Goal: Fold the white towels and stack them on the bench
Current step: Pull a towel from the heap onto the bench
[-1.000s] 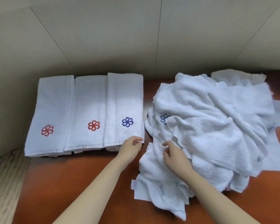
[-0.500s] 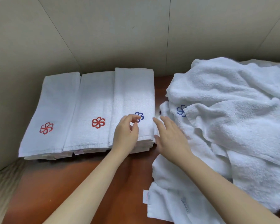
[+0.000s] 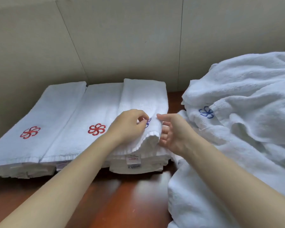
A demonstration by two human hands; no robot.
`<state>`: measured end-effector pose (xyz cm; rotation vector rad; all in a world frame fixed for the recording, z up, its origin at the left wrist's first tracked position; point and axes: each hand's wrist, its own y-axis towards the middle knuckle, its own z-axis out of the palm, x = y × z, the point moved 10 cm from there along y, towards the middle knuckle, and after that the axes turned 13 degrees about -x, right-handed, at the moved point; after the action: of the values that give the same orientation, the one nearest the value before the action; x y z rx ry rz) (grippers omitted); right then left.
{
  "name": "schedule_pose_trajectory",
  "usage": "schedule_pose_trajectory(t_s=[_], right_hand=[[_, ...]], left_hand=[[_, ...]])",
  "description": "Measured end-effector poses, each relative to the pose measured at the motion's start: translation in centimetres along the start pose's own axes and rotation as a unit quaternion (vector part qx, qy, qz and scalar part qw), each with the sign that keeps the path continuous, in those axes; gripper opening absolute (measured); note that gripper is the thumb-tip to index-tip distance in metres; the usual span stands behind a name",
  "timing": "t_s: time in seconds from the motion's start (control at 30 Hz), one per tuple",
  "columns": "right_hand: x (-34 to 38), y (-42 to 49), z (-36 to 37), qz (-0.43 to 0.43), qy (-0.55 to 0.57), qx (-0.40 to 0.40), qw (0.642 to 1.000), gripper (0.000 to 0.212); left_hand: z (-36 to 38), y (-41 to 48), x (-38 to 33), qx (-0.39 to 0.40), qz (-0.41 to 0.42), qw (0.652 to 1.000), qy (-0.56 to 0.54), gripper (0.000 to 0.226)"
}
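Observation:
Three stacks of folded white towels lie side by side on the reddish-brown bench point(image 3: 105, 198). The left stack point(image 3: 44, 116) and middle stack point(image 3: 99, 106) show red flower logos. The right stack point(image 3: 145, 96) has a blue logo, partly covered by my fingers. My left hand point(image 3: 130, 125) pinches the top towel of the right stack near the logo. My right hand point(image 3: 173, 130) grips that towel's right near edge, thumb on top and fingers under the lifted corner. A heap of unfolded white towels point(image 3: 240, 122) fills the right side.
A beige panelled wall point(image 3: 122, 38) rises directly behind the stacks and the heap. Part of the heap drapes over the bench's near right area point(image 3: 196, 203). Labels point(image 3: 133, 162) stick out of the right stack's front edge.
Both hands moved from the gap beside the heap onto the right stack and took hold of its top towel, lifting the near right corner. The view came closer and shifted left.

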<state>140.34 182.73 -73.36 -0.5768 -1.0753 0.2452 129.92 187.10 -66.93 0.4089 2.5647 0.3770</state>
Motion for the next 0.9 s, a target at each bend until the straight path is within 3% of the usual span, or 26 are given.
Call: schedule_pose_trajectory(t_s=[0.1, 0.17, 0.3, 0.43, 0.53, 0.67, 0.73, 0.77, 0.83, 0.9], right_hand=[[0.7, 0.9, 0.1, -0.05, -0.017, -0.019, 0.998, 0.01], [0.9, 1.1, -0.2, -0.081, -0.074, -0.042, 0.993, 0.02], [0.8, -0.5, -2.3, -0.134, -0.161, -0.103, 0.972, 0.012], [-0.6, -4.4, -5.0, -0.112, -0.213, -0.148, 0.959, 0.004], [-0.7, -8.4, -6.0, -0.1, -0.217, -0.169, 0.956, 0.017], [3.2, -15.4, -6.0, -0.197, -0.271, -0.187, 0.923, 0.016], [6.2, -18.8, -6.3, -0.315, -0.356, -0.206, 0.855, 0.022], [7.7, -20.7, -6.6, -0.375, -0.421, -0.225, 0.795, 0.023], [9.7, -23.5, -7.2, -0.454, -0.555, -0.276, 0.64, 0.016], [10.5, -25.0, -8.4, -0.472, -0.659, -0.326, 0.486, 0.025]], left_hand=[[-0.7, 0.6, 0.3, 0.026, 0.025, 0.999, 0.01, 0.017], [-1.2, 0.3, 0.4, 0.039, 0.039, 0.998, 0.034, 0.015], [-1.8, -2.5, 0.3, 0.054, 0.043, 0.997, 0.046, 0.02], [-2.2, -7.8, -0.2, 0.072, 0.045, 0.993, 0.08, 0.034], [-2.4, -12.0, -1.1, 0.118, 0.057, 0.983, 0.127, 0.044], [-4.0, -15.5, -3.0, 0.175, 0.062, 0.973, 0.136, 0.044], [-5.6, -16.2, -4.5, 0.167, 0.067, 0.977, 0.118, 0.042], [-6.5, -16.4, -5.4, 0.155, 0.07, 0.98, 0.105, 0.04], [-8.2, -16.3, -7.3, 0.122, 0.07, 0.988, 0.07, 0.036], [-9.2, -16.2, -9.1, 0.093, 0.062, 0.994, 0.013, 0.033]])
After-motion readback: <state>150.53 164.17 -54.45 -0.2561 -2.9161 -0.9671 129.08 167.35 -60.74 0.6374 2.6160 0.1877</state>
